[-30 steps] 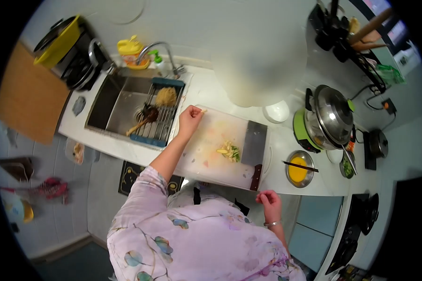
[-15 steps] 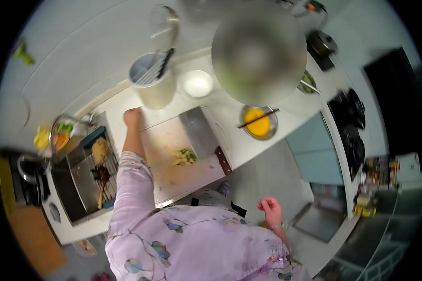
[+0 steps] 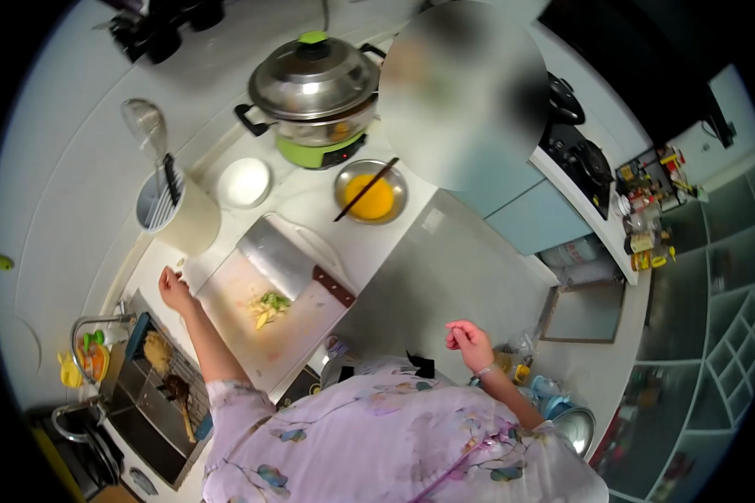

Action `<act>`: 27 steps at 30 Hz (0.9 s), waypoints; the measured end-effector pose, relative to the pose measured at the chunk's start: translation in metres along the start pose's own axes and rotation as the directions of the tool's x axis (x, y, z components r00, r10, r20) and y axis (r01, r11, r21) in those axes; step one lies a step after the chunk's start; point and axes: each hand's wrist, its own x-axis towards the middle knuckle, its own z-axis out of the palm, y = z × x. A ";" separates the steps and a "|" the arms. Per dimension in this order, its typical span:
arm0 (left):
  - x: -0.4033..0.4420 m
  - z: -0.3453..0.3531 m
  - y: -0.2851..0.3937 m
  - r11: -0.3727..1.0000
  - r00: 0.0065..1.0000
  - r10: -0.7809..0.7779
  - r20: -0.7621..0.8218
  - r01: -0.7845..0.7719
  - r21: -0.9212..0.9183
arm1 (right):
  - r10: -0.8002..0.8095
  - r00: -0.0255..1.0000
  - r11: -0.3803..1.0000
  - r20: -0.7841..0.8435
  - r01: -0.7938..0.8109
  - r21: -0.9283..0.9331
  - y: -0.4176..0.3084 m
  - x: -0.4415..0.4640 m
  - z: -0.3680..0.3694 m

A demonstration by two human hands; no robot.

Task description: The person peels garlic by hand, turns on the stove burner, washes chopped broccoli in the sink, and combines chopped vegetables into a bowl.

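My left hand (image 3: pixel 174 290) is over the counter just beyond the cutting board's left corner, close to the cream utensil holder (image 3: pixel 195 228). Its fingers are curled, and whatever may be in them is hidden. On the cutting board (image 3: pixel 226 289) lies a cleaver (image 3: pixel 287 260) with a brown handle, beside a small pile of chopped green and pale pieces (image 3: pixel 270 307). My right hand (image 3: pixel 470 342) hangs in the air over the floor, away from the counter, loosely closed with nothing visible in it.
A steel bowl (image 3: pixel 397 210) of yellow liquid has dark chopsticks across it. Behind stands a lidded steamer pot (image 3: pixel 315 80) on a green base. A white bowl (image 3: pixel 245 183) sits near the utensil holder. The sink (image 3: pixel 134 402) is at left. A blurred disc covers the upper middle.
The view has swung right, bringing the steamer pot out from behind the blurred disc. My left hand has turned and its fingers show more; my right hand remains raised over the floor.
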 end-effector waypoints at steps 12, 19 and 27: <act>-0.385 0.087 0.047 0.996 0.629 -0.012 0.778 0.074 -0.045 | -0.286 0.958 0.866 -0.031 0.245 -0.436 0.036 0.035 -0.149; -0.578 0.163 0.061 0.981 0.189 -0.100 0.977 -0.144 0.129 | -0.166 0.976 0.945 -0.140 0.116 -0.307 0.033 0.061 -0.274; -0.634 0.264 0.070 0.916 0.071 -0.154 0.986 -0.363 0.169 | -0.263 0.930 0.961 -0.257 0.230 -0.151 0.063 0.123 -0.366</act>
